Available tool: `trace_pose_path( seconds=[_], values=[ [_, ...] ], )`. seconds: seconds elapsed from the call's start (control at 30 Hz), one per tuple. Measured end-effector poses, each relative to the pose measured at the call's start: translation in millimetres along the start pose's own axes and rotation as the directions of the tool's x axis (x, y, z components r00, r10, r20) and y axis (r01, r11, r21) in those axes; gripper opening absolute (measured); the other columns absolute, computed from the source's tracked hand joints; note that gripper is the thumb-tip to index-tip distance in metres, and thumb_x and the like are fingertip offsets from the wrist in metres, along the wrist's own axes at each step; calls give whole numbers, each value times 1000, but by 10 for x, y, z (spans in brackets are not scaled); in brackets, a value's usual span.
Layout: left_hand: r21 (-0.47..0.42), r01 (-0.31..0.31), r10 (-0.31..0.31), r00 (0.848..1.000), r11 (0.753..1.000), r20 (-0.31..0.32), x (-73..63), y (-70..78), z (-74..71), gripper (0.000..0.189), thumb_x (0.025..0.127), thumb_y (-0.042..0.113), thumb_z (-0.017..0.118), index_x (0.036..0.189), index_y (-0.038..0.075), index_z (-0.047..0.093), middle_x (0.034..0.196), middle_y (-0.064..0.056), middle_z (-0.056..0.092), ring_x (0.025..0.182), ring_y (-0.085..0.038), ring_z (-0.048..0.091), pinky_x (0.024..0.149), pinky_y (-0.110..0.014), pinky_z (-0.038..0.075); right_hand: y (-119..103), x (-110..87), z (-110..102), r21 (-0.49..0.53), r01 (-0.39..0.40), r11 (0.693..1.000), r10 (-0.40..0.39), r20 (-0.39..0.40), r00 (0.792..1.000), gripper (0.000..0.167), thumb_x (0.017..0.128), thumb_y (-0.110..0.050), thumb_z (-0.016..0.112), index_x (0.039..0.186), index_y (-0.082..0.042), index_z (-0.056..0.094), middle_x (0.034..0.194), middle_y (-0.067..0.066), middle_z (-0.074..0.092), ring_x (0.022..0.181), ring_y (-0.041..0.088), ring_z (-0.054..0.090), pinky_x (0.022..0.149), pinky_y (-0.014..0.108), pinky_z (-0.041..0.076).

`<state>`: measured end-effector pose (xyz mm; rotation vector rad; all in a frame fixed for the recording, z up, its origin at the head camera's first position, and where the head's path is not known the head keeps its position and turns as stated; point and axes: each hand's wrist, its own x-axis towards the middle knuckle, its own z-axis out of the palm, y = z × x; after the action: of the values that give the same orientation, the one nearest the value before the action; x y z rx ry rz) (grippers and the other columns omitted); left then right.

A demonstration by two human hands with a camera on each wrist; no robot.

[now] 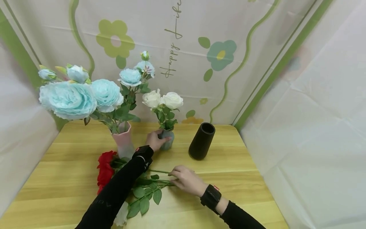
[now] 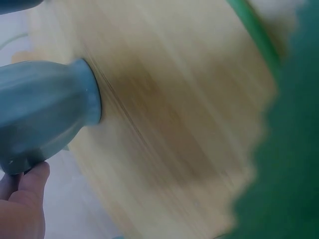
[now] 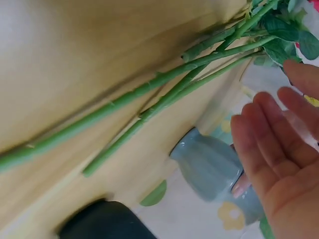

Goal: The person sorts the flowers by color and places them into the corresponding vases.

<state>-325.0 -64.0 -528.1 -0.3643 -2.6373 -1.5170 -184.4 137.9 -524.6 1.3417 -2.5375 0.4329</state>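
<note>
My left hand (image 1: 155,140) grips the small grey-blue vase (image 1: 168,142), thumb and fingers around its upper part. Two white roses (image 1: 163,99) stand in that vase. In the left wrist view the vase (image 2: 45,107) shows its foot close to the tabletop, with the fingers (image 2: 27,201) at the lower left. Over the ends of the green stems (image 3: 164,92) is my right hand (image 1: 187,180), its fingers loosely extended and nothing in the palm. These stems belong to flowers lying on the table, among them red roses (image 1: 105,171), partly hidden by my left forearm.
A pink-and-white vase (image 1: 123,143) holding large light-blue flowers (image 1: 68,100) stands at the left. To the right is a black vase (image 1: 201,141). A white bloom (image 1: 122,214) lies near the front, beside green leaves. A printed cloth hangs behind the wooden table (image 1: 228,178).
</note>
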Motion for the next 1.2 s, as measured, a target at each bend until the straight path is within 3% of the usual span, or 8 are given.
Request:
trace_pose_path(
  seconds=[0.23,0.43,0.63,0.93,1.2],
  values=[
    [-12,11,-10,1000,1000,30,11,12,-36,60,90,35,74,139,4,56,135,-19,56,121,-36,53,100,-47,45,-14,160,138,-78,54,996,-43,135,990,22,89,-19,76,110,-11,74,96,-4,62,89,8,59,77,16,50],
    [-41,31,-28,998,999,61,29,-28,-64,63,90,36,74,140,3,55,138,-20,54,124,-37,51,101,-46,44,4,219,234,-54,66,996,-54,206,977,26,83,-4,77,105,-17,76,87,-6,61,77,2,57,63,13,48],
    [-34,1,1,999,999,50,34,-57,-41,63,90,36,74,139,2,55,137,-20,54,124,-37,51,102,-47,43,42,187,274,-44,20,999,-9,225,974,29,75,6,73,88,-20,73,77,-9,50,66,-1,47,50,11,38],
    [-25,-13,14,999,1000,42,37,-38,-36,62,90,35,74,139,2,56,136,-19,56,122,-36,52,102,-46,43,112,90,185,-17,-73,997,75,215,974,34,78,8,69,98,-18,78,85,-6,62,74,0,56,50,11,42],
    [-28,25,-23,998,999,52,41,-19,-52,63,89,37,74,140,3,55,137,-19,55,124,-35,51,102,-45,43,183,-68,141,-123,-80,989,102,184,978,21,80,0,76,91,-18,75,80,-8,57,74,5,57,51,19,47]
  ],
)
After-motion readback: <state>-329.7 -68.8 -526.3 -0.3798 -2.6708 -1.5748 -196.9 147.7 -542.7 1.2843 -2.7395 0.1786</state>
